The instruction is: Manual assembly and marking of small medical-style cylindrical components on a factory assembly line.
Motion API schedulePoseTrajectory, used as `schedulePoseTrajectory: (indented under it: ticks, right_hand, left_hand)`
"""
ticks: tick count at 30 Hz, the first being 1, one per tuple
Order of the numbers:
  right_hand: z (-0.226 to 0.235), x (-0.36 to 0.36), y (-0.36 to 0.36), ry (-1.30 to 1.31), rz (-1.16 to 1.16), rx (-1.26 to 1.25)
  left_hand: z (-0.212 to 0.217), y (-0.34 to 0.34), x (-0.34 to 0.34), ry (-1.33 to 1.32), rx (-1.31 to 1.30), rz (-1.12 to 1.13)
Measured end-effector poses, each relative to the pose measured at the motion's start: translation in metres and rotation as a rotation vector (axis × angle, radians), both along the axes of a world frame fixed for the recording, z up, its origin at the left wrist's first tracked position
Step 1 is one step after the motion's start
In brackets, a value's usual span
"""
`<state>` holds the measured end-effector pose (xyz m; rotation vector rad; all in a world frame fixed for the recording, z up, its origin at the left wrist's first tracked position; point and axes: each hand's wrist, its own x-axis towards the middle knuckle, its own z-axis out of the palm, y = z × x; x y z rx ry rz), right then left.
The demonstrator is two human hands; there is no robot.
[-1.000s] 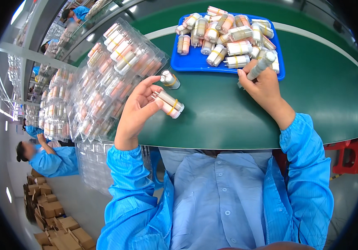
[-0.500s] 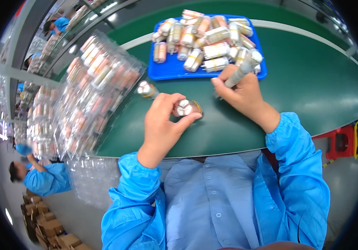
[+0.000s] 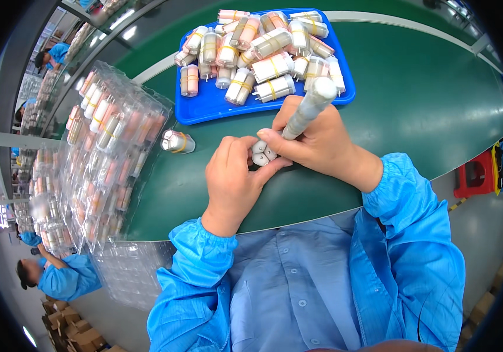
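Observation:
My left hand [image 3: 228,183] grips a small bundle of cylinders [image 3: 261,157] between thumb and fingers, its three round white ends turned up. In my right hand [image 3: 330,144] is a thick, whitish, pen-like tool [image 3: 310,108], slanting up and away. The tool's lower end is hidden by my fingers, right beside the bundle, so I cannot tell whether it touches. Another bundle, wrapped with a yellow band [image 3: 187,142], lies on the green table left of my hands.
Beyond my hands a blue tray [image 3: 196,111] carries a heap of banded white, pink and grey bundles [image 3: 269,44]. Stacked clear plastic trays [image 3: 116,126] filled with bundles stand at the left. A red stool [image 3: 475,176] is off the table's right side. A person in blue [image 3: 70,276] is at far left.
My right hand has come left and down with the tool, right up to the bundle in my left hand. The view has shifted, so the tray and table things sit further left.

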<state>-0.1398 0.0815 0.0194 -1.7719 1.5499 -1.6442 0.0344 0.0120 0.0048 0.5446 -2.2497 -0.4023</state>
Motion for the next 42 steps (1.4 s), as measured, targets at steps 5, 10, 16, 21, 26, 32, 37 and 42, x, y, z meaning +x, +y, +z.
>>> schedulePoseTrajectory:
  ticks: [5,10,16,21,26,32,37,42]
  right_hand:
    - [-0.001,0.001,-0.002,0.095,-0.031,0.019]
    - [0.001,0.005,-0.004,0.059,-0.011,-0.003]
    - [0.013,-0.008,0.001,-0.281,-0.038,0.088]
    - [0.004,-0.021,-0.010,-0.314,-0.112,0.085]
    - [-0.004,-0.019,-0.010,-0.182,-0.113,0.087]
    - [-0.003,-0.014,-0.007,-0.148,-0.128,0.116]
    - [-0.005,-0.012,-0.008,-0.105,-0.164,0.098]
    - [-0.007,-0.008,-0.007,-0.084,-0.161,0.111]
  left_hand:
    - [-0.001,0.000,0.000,0.001,-0.035,0.002]
    - [-0.001,-0.002,0.000,-0.009,-0.059,0.002]
    - [0.003,-0.004,0.007,0.037,0.207,-0.015]
    - [0.003,-0.016,0.035,0.345,1.078,-0.274]
    - [0.007,-0.018,0.063,0.417,1.172,-0.330]
    - [0.018,-0.020,0.092,0.397,1.035,-0.273]
    - [0.031,-0.028,0.121,0.202,0.806,-0.016]
    - [0.036,-0.037,0.117,-0.203,0.319,0.388]
